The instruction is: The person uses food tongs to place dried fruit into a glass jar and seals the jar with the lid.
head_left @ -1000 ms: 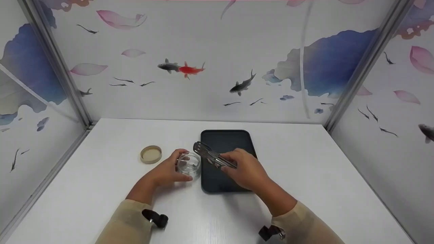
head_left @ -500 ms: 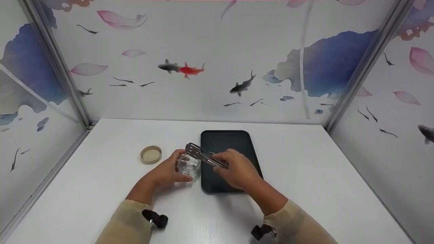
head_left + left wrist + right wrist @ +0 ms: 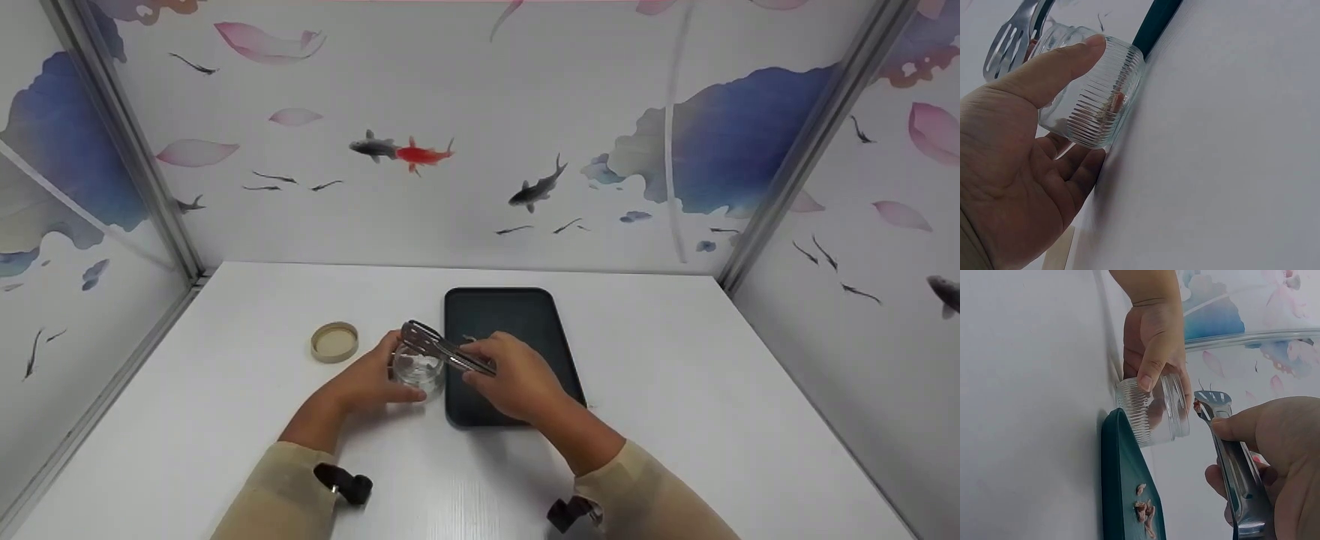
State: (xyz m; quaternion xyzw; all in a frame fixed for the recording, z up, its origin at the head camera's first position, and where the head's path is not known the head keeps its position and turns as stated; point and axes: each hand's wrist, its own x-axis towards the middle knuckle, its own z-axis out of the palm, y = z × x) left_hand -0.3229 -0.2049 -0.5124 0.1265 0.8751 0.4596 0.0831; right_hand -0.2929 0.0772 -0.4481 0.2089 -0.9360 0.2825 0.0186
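While gripping tongs (image 3: 453, 353) in right hand (image 3: 519, 381), shifted leftward from edge of tray (image 3: 487, 411) to just above mouth of glass jar (image 3: 1158, 421); holding jar with left hand (image 3: 364, 379), beside tray; carrying reddish scrap (image 3: 1197, 406), apparently aligned for release.

The jar (image 3: 417, 373) stands between the lid (image 3: 334, 343), left, and tray (image 3: 501, 311), right.
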